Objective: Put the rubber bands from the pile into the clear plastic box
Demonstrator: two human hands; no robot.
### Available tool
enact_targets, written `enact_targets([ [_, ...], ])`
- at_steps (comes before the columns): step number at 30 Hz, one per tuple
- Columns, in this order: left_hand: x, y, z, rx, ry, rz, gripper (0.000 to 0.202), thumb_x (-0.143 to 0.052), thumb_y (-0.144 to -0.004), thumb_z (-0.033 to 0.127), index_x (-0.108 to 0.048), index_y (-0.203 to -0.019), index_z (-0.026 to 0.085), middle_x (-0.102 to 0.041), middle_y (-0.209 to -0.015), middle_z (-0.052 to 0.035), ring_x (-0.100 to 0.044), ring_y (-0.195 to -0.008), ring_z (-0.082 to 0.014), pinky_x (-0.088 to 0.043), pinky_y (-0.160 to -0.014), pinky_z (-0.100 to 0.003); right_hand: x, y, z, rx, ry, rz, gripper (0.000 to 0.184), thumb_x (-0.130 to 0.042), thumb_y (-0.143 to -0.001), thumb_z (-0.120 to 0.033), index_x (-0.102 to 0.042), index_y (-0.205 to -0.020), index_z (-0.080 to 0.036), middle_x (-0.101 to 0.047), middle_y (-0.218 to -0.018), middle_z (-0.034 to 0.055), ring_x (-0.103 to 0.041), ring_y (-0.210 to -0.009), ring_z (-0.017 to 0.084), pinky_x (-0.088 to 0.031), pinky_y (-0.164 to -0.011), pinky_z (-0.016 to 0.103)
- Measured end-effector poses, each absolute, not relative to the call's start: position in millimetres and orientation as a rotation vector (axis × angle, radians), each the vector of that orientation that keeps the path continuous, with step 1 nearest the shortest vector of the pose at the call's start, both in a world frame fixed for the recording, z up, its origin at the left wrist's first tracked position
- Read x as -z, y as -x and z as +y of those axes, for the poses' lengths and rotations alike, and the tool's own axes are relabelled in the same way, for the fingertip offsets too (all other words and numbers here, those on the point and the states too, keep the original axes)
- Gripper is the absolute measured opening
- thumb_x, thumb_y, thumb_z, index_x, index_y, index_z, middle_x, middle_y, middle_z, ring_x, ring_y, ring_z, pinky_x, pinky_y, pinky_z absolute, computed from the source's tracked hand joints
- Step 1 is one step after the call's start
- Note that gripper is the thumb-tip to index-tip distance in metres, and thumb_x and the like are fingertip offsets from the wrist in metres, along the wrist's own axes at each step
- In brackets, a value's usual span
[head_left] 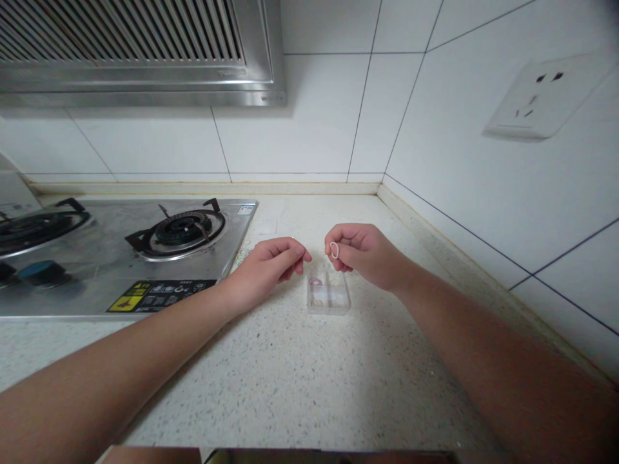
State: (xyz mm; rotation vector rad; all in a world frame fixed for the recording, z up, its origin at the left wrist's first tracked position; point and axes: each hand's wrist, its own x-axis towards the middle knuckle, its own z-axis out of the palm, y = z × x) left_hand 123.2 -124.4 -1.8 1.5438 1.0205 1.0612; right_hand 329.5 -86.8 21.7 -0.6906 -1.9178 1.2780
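Note:
Between the thumb and fingers of my right hand (360,251) is a small white ring (334,251), which looks like a hair tie, held above the counter. My left hand (275,261) is closed, thumb against the curled fingers; whatever it may hold is too small to make out. Just below and between the hands stands a clear plastic box (329,304) with compartments. A pinkish ring (315,282) lies in its far left compartment. Past my left wrist, partly hidden, a patch of small pale rings (243,252) lies on the counter.
A steel gas stove (236,222) with a black burner (184,227) takes up the left side. Above it hangs a range hood (265,96). A tiled wall with a socket (541,100) closes off the right. The speckled counter (300,380) extends toward me.

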Motion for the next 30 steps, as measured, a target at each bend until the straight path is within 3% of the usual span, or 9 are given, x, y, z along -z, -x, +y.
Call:
enact_targets([
  [9, 1.8, -123.2, -124.8, -1.053, -1.541, 1.025, 0.025, -0.055, -0.092, 0.035, -0.066, -0.086, 0.014, -0.057, -0.067, 0.0005, -0.042, -0.055, -0.0055, -0.029, -0.048, -0.018, -20.7, -329.6, -85.5, -1.299, 0.664, -1.884, 0.007, -0.051, -0.078, -0.013, -0.056, -0.075, -0.016, -0.055, -0.058, -0.0041, -0.046, -0.050, 0.006, -0.035, -0.046, 0.020],
  [30, 1.4, -124.3, -126.4, -1.046, -1.584, 0.962, 0.022, -0.058, -0.091, 0.035, -0.065, -0.093, 0.015, -0.059, -0.074, 0.0003, -0.042, -0.056, -0.0057, -0.030, -0.049, -0.019, -15.6, -332.8, -81.6, -1.286, 0.633, -1.945, 0.010, -0.061, -0.085, -0.022, -0.063, -0.082, -0.014, -0.057, -0.059, -0.0028, -0.046, -0.051, 0.006, -0.034, -0.047, 0.020],
])
